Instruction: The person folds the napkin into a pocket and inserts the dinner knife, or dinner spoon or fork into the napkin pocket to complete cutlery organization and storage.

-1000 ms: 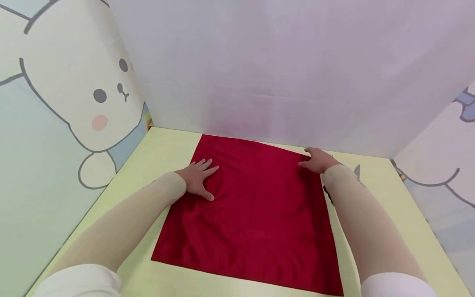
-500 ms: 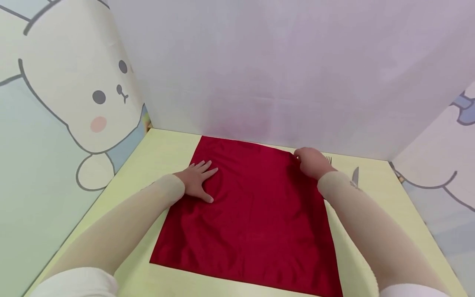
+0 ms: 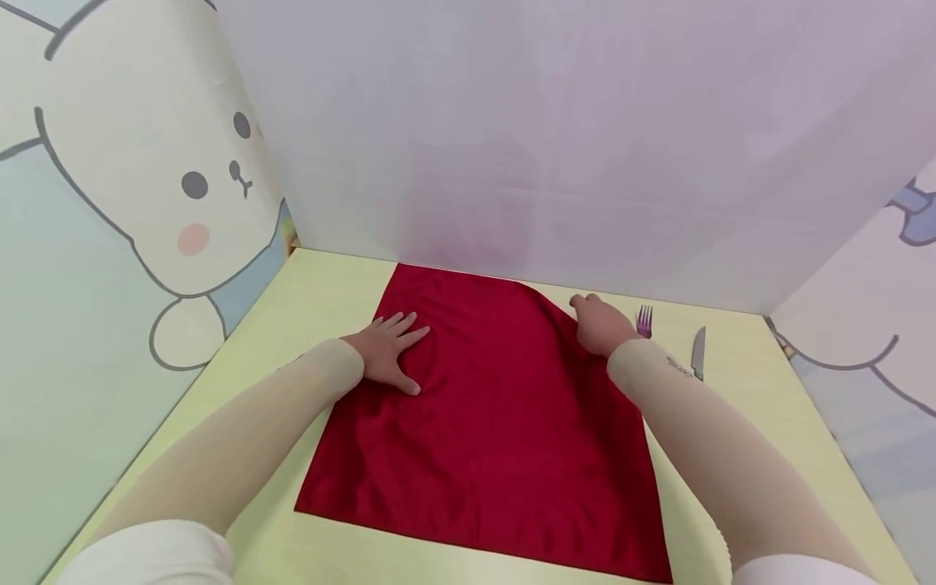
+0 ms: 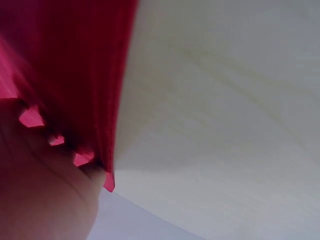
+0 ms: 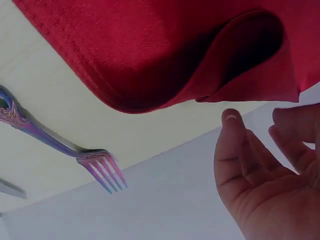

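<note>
A square of red satin cloth (image 3: 483,422) is spread on the table. My left hand (image 3: 383,353) rests flat near its left edge, fingers spread; the left wrist view catches the back of that hand (image 4: 45,185) beside the cloth's hem (image 4: 117,75). At the far right corner is my right hand (image 3: 603,325), fingers loosely bent. In the right wrist view the thumb and fingers of this hand (image 5: 270,185) stand apart with nothing between them. Just above their tips, the cloth's corner (image 5: 255,80) is curled over into a loose fold.
A fork (image 3: 643,320) with a purple-blue sheen lies right of the cloth, and a knife (image 3: 698,353) lies further right. A pale wall (image 3: 541,122) rises behind the table (image 3: 760,390). Side panels with cartoon figures (image 3: 183,162) flank it.
My right hand has gripped the cloth's far right corner, drawn it inward to the left and let go. The corner is now folded in, and the fork and knife show more. The left hand stays put.
</note>
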Demonstrator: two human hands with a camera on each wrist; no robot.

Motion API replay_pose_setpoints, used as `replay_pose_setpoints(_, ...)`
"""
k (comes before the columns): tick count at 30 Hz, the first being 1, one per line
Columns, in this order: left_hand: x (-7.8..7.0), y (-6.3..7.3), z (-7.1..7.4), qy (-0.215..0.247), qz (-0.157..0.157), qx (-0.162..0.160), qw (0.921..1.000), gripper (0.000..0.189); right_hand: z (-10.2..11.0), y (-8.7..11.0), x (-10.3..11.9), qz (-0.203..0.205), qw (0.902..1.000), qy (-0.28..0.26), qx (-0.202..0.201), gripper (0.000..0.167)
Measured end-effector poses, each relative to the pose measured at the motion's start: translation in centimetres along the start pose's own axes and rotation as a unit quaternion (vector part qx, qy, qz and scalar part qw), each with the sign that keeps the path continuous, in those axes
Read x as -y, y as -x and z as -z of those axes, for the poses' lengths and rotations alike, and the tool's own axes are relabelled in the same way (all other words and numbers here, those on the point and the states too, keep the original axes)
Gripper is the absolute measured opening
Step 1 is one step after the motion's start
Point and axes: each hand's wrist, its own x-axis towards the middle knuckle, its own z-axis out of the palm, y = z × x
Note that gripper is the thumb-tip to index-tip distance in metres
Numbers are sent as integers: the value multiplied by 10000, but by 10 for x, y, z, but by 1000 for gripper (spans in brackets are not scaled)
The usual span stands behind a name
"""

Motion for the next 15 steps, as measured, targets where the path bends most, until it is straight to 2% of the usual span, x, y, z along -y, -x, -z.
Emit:
replay_pose_setpoints(3,1,0,1,-30,-20,-14,10000,114,-1,-4,-8,-385,9990,-187,92,39)
replay_pose_setpoints(9,4,0,-1,-33,4,1,10000,114,-6,-9,-9,-616,9951,-436,645,29)
replay_pose_setpoints(15,2,1,-1,21,-26,-16,10000,114,-1,-7,-12,-656,9946,-626,510,14)
